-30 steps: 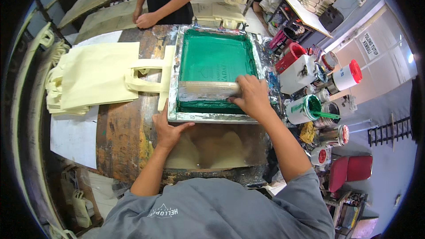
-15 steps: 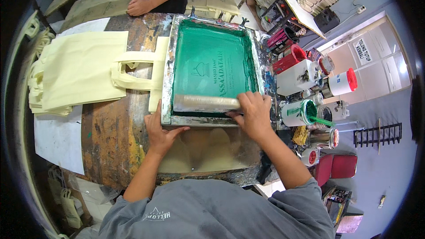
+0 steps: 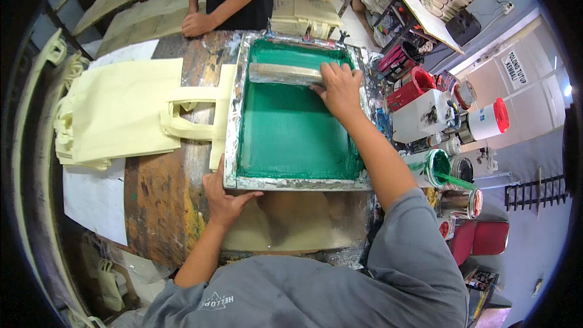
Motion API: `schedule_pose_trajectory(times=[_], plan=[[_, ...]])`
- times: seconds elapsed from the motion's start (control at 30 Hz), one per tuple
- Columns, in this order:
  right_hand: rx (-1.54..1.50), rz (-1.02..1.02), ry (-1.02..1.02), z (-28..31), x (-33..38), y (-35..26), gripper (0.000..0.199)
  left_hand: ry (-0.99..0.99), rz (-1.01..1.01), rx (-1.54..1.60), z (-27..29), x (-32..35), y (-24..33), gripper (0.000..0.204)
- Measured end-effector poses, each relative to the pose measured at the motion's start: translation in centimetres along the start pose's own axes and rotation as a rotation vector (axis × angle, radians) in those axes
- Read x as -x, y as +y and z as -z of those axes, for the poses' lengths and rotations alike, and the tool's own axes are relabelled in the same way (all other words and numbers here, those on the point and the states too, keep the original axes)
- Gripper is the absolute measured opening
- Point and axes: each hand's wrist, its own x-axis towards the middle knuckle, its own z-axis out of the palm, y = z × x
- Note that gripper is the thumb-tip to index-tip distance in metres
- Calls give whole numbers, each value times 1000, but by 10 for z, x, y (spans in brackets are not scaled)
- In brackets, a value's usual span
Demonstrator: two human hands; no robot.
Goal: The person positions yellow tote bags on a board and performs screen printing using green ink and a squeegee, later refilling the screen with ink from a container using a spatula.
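A screen printing frame (image 3: pixel 297 183) lies on the paint-stained table, its mesh coated with green ink (image 3: pixel 297 140). My right hand (image 3: pixel 341 90) is closed on the right end of a long squeegee (image 3: pixel 282 73), which lies across the far part of the mesh. At the frame's near left corner, my left hand (image 3: pixel 225 197) rests with thumb and fingers spread against the edge. Under the frame's left side, part of a pale yellow tote bag (image 3: pixel 226 94) sticks out. Left of it lies a stack of similar bags (image 3: pixel 127 109), with handles pointing toward the frame.
Ink tubs stand along the right: a red one (image 3: pixel 419 88), a white jug (image 3: pixel 422 116) and an open green-smeared tub (image 3: pixel 438 168) with a green stick. Across the table another person's hand (image 3: pixel 198 24) rests near the edge. Bags lie on racks (image 3: pixel 143 9) behind.
My right hand has pushed the squeegee from the near end of the mesh to the far part. Green ink now covers the printed design that showed before. My left hand stays at the corner.
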Motion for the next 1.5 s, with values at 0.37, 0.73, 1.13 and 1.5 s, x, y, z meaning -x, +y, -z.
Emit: schedule_pose_trajectory(times=[0.37,0.73,1.13,1.5], plan=[[-62,-79,-91,-30,-97,50,63,16,-456,-170,24,-176,34,110],[97,44,-121,-59,-104,52,59,-65,-567,-564,-143,-388,11,87],[-5,94,-178,-22,-44,34,58,-94,-559,-567,-113,-314,30,86],[-66,107,-181,15,8,8,55,-150,-511,-576,-86,-251,44,90]])
